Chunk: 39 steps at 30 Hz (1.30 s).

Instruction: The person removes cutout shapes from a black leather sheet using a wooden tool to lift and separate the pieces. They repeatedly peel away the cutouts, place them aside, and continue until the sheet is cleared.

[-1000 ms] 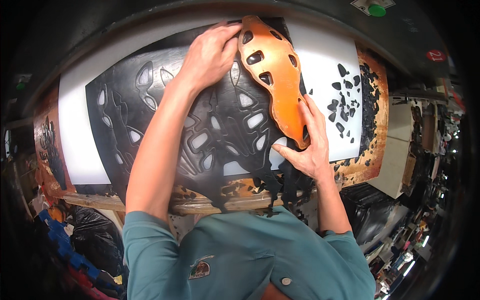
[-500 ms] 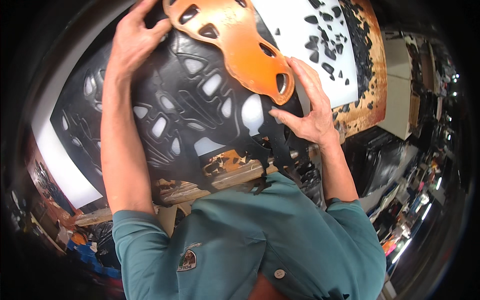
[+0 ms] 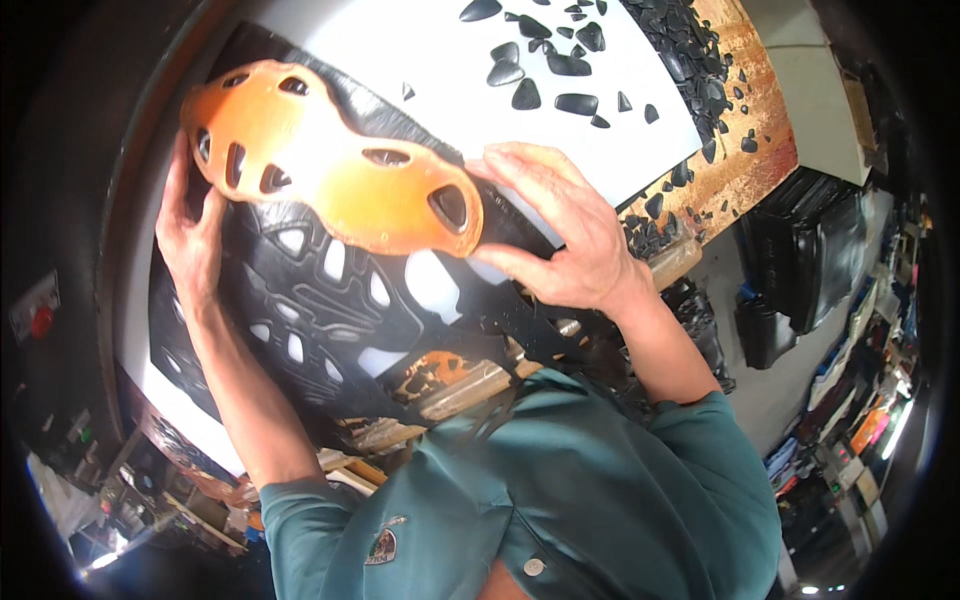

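An orange, sole-shaped plate with several oval holes point(image 3: 350, 195), perhaps a cutting die, lies across a black sheet point(image 3: 300, 310). That sheet is pierced with many shaped cut-outs and scored with curved lines. My left hand point(image 3: 190, 235) grips the plate's left end, thumb at its near edge and fingers along its outer side. At the other end, my right hand point(image 3: 570, 230) holds the plate's rounded tip between the thumb and outstretched fingers. White surface shows through the sheet's openings.
Small black cut pieces point(image 3: 526, 93) lie scattered on a white board point(image 3: 620, 130) at the far side. More are piled on a worn wooden board point(image 3: 765, 130). A rough wooden bar point(image 3: 470, 390) runs along the near edge. Black sheets point(image 3: 800, 260) are stacked at right.
The view has shifted, so the whole orange plate now shows. The plate lies more crosswise over the black sheet, and both hands remain at its ends.
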Motion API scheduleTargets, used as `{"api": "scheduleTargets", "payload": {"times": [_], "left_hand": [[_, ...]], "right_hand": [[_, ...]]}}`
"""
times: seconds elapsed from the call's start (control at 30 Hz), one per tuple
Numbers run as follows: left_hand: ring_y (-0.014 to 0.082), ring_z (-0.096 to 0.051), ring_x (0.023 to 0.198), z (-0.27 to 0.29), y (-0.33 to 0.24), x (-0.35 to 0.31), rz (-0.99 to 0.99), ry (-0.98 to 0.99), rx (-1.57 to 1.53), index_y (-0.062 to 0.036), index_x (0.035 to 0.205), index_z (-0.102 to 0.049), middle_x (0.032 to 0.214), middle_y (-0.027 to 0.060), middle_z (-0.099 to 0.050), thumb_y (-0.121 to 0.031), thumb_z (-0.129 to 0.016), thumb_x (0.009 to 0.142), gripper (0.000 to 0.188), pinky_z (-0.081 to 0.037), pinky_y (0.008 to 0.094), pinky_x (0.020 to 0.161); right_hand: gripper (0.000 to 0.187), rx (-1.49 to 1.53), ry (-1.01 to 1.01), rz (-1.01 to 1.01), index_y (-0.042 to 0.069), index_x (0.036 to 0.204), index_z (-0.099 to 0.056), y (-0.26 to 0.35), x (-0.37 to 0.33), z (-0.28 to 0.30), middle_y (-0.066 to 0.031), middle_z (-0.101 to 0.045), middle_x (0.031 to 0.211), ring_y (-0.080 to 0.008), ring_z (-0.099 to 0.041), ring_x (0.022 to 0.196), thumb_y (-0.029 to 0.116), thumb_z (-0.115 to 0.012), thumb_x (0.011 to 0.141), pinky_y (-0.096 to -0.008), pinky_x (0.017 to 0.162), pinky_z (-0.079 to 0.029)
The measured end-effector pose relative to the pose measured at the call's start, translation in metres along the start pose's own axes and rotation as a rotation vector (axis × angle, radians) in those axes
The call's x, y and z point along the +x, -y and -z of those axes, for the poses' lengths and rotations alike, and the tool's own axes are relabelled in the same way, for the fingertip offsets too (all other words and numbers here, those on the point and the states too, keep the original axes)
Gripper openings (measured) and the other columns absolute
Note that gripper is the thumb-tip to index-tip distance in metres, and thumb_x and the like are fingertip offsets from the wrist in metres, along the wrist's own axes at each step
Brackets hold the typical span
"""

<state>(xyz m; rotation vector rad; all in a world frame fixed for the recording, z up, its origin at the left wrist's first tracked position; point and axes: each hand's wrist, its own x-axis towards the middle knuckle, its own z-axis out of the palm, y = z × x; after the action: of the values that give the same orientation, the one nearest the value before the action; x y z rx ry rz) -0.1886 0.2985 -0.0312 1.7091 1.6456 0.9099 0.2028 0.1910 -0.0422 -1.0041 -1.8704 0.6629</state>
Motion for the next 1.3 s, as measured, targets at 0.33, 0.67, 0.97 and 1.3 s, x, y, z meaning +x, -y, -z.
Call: {"api": "scheduleTargets", "payload": {"times": [0.33,0.67,0.97,1.3], "left_hand": [[0.0239,-0.053,0.147,0.008,-0.003,-0.017,0.004,0.009,-0.08,-0.006,0.161,-0.047,0.162,0.0137,-0.052,-0.008,-0.074,0.098,0.068,-0.04,0.0393,0.124],[0.0241,-0.055,0.143,0.006,-0.014,-0.011,-0.069,-0.132,-0.001,-0.0012,0.157,-0.052,0.156,0.017,-0.058,0.003,-0.051,0.093,0.064,-0.038,0.0339,0.122],[0.0414,-0.065,0.122,-0.011,0.004,0.012,-0.189,-0.203,0.111,-0.0103,0.142,-0.068,0.131,0.0256,-0.068,-0.009,-0.053,0.092,0.052,-0.05,0.0442,0.109],[0.0399,-0.068,0.121,-0.025,0.01,0.016,-0.221,-0.29,0.153,-0.0092,0.134,-0.073,0.126,0.0238,-0.073,-0.016,-0.062,0.092,0.044,-0.051,0.0447,0.109]], "right_hand": [[0.079,-0.116,0.01,-0.045,-0.003,0.144,-0.06,0.008,0.001,-0.013,-0.0173,-0.069,0.133,-0.0323,-0.064,0.123,0.018,-0.091,0.074,-0.0436,0.103,-0.054],[0.083,-0.13,0.12,-0.071,-0.003,0.148,-0.056,0.02,0.004,-0.003,-0.0209,-0.066,0.14,-0.0373,-0.063,0.128,0.015,-0.093,0.077,-0.0446,0.106,-0.053],[0.085,-0.158,0.103,-0.088,-0.002,0.148,-0.057,0.016,-0.015,0.001,-0.0217,-0.067,0.137,-0.0366,-0.064,0.124,0.014,-0.095,0.074,-0.0437,0.103,-0.055],[0.086,-0.196,0.106,-0.137,-0.002,0.149,-0.057,0.008,-0.024,0.001,-0.0227,-0.064,0.138,-0.0345,-0.064,0.124,0.009,-0.096,0.073,-0.0404,0.102,-0.057]]}}
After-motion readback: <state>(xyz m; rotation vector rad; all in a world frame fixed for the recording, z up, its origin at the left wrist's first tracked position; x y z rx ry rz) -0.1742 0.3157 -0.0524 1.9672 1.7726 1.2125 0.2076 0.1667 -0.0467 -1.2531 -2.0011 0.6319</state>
